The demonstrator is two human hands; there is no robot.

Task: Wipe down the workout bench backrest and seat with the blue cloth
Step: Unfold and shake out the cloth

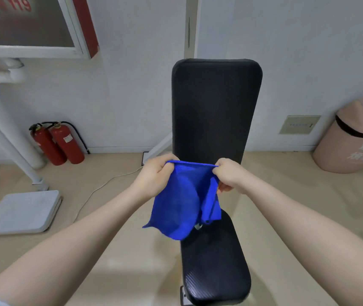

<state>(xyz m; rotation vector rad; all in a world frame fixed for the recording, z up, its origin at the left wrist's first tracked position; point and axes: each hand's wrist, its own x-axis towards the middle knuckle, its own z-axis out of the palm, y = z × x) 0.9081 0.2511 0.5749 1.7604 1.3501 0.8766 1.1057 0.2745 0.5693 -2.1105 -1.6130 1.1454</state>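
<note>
Two hands, left hand (157, 173) and right hand (229, 175), pinch the blue cloth (182, 202) taut above the seat (216, 272); fingers clenched on its top edge. Backrest (216, 107) and seat apparently not yet wiped.

Red digits "119" stand on the glass of the cabinet (21, 23) in the upper left; the other labels are illegible.

Small gym room — workout bench (216, 111), fire extinguishers (58, 143)
</note>
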